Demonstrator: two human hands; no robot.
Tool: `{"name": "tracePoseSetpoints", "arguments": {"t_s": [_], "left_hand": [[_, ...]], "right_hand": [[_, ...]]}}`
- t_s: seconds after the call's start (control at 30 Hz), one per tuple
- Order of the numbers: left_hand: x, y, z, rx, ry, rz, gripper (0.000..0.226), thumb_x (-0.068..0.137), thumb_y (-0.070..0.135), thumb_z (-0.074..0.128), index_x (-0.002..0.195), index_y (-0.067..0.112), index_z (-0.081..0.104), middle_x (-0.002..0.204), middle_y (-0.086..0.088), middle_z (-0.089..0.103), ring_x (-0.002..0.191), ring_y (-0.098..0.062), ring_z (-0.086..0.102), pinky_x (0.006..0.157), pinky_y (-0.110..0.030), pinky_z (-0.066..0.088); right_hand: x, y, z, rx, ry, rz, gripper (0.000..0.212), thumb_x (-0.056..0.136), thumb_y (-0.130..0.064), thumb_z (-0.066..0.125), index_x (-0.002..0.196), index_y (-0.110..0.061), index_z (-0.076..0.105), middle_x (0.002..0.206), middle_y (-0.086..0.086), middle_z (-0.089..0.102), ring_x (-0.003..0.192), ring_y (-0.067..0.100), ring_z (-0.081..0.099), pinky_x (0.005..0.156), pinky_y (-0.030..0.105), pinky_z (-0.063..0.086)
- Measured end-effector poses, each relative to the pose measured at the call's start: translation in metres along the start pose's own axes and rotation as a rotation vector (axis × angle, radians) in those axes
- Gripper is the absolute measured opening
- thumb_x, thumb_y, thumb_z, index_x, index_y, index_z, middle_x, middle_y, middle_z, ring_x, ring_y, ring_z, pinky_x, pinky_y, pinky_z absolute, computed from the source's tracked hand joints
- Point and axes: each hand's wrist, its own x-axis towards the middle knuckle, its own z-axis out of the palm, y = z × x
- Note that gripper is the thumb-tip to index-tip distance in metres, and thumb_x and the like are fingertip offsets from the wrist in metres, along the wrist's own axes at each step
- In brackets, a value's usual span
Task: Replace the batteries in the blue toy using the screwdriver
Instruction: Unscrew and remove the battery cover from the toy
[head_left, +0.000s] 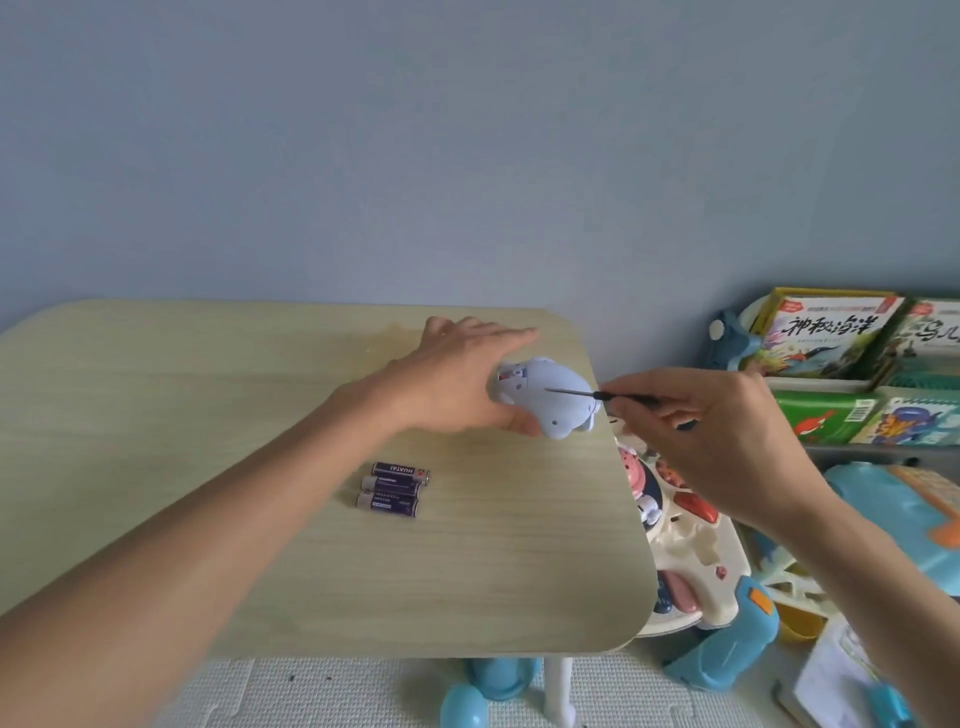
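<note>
Light wood table (208, 415) fills left and centre, blue-grey wall behind. Left forearm comes in from near left, crossing the tabletop diagonally. Three purple batteries (394, 489) lie side by side on the table, near-centre, touching or almost touching each other, nearer than the left hand and apart from it. Left hand (457, 379) is palm down at the far right part of the table, fingers loosely spread and extended to the far side, thumb tucked under the blue toy (545, 397), holding it against the table close to the right edge. Toy is belly-up-ish, open battery compartment visible at its left end next to the hand; cannot tell if cells are inside. Screwdriver (613, 395) is thin, with a dark handle, shaft pointing left, tip over the toy's body. Right hand (722, 431) is off the table's right edge, fingers pinching the screwdriver handle. Far right: picture books (831, 332) standing in a bin; near right, plastic toys (691, 545) piled on the floor.
</note>
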Motion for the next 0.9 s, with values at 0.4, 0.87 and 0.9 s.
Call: {"name": "tracePoseSetpoints", "arguments": {"t_s": [0.4, 0.87, 0.9], "left_hand": [[-0.057, 0.021, -0.001, -0.297, 0.144, 0.094, 0.050, 0.078, 0.038, 0.088, 0.124, 0.029, 0.071, 0.110, 0.013, 0.069, 0.099, -0.003, 0.062, 0.089, -0.026, 0.051], [-0.125, 0.029, 0.021, -0.741, 0.216, -0.087, 0.055, 0.071, 0.014, 0.096, 0.118, 0.032, 0.071, 0.106, 0.014, 0.074, 0.079, -0.009, 0.078, 0.073, -0.029, 0.066], [-0.126, 0.030, 0.020, -0.740, 0.214, -0.080, 0.056, 0.071, 0.014, 0.096, 0.118, 0.031, 0.071, 0.107, 0.014, 0.073, 0.081, -0.009, 0.078, 0.074, -0.028, 0.066]], "right_hand": [[-0.019, -0.025, -0.028, 0.125, -0.057, 0.023, 0.019, 0.090, -0.006, 0.073, 0.104, -0.018, 0.080, 0.083, -0.013, 0.083, 0.077, -0.001, 0.079, 0.076, 0.018, 0.063], [-0.057, -0.060, -0.027, 0.135, -0.086, -0.097, 0.013, 0.080, -0.024, 0.078, 0.092, -0.026, 0.083, 0.078, -0.023, 0.080, 0.067, -0.004, 0.078, 0.059, 0.029, 0.063], [-0.057, -0.062, -0.026, 0.145, -0.090, -0.099, 0.014, 0.081, -0.026, 0.076, 0.092, -0.026, 0.083, 0.077, -0.022, 0.080, 0.068, -0.005, 0.077, 0.061, 0.025, 0.063]]}}
